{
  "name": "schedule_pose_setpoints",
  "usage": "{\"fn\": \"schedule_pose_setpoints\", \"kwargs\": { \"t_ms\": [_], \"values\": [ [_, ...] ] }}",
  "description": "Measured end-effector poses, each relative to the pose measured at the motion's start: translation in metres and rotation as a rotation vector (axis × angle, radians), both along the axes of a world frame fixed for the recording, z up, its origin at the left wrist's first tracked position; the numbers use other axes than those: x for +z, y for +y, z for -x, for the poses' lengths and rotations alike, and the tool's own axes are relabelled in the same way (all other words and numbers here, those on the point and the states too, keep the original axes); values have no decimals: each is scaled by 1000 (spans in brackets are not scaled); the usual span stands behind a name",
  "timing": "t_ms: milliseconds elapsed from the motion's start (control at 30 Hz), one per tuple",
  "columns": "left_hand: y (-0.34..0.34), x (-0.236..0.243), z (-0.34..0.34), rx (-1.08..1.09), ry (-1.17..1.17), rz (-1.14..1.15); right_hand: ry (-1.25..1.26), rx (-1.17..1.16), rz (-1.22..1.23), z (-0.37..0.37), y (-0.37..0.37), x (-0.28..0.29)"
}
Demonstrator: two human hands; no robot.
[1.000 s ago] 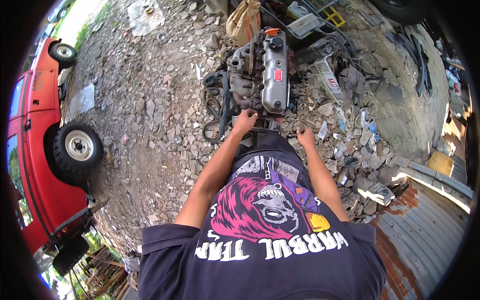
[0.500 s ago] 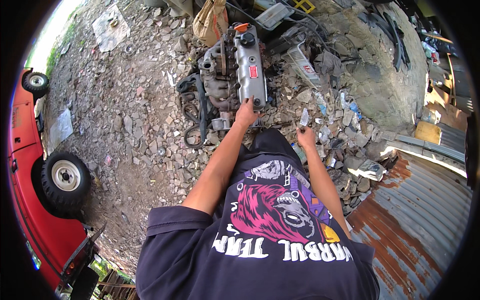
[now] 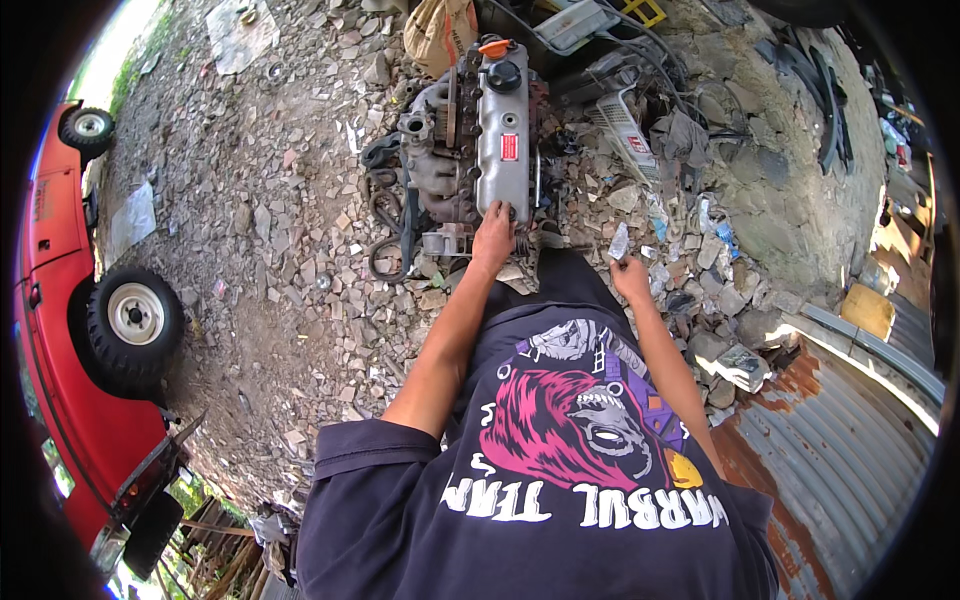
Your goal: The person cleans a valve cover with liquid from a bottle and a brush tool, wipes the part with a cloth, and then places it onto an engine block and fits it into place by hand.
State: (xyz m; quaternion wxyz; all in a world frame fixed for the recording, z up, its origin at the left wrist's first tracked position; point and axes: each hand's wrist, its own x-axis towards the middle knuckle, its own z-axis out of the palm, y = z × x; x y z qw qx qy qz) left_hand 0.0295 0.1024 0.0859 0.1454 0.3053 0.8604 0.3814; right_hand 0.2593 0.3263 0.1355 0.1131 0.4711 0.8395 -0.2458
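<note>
An engine with a silver valve cover point(image 3: 502, 105) stands on stony ground straight ahead of me. My left hand point(image 3: 495, 240) touches the near end of that cover, its fingers bent and close together; whatever they pinch is hidden under them. A black oil filler cap point(image 3: 503, 76) sits toward the cover's far end, with an orange piece point(image 3: 493, 48) beyond it. Brown manifold pipes point(image 3: 437, 177) run along the engine's left side. Off to the right, away from the engine, my right hand point(image 3: 631, 278) is closed, with a small dark thing at its fingertips, too small to name.
Black hoses point(image 3: 402, 225) lie left of the engine. A brown sack point(image 3: 437, 38) stands behind it, and car parts with a pale grille point(image 3: 627, 132) lie to its right. A red vehicle point(image 3: 75, 330) is at far left; rusty corrugated sheets point(image 3: 830, 440) lie at near right.
My left fingers, stretched forward on the valve cover before, are now more bent at its near end. The right hand has turned slightly and stays closed. The whole view has shifted a little.
</note>
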Motion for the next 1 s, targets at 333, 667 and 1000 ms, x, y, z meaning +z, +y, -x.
{"fn": "schedule_pose_setpoints", "kwargs": {
  "t_ms": [333,667,1000],
  "values": [
    [20,11,-24,406,-102,72,57,237,95,51,107,-12],
    [18,7,-24,399,-26,81,-52,362,214,57,183,-19],
    [13,7,-30,415,15,213,-83,494,139,58,206,-10]
  ]
}}
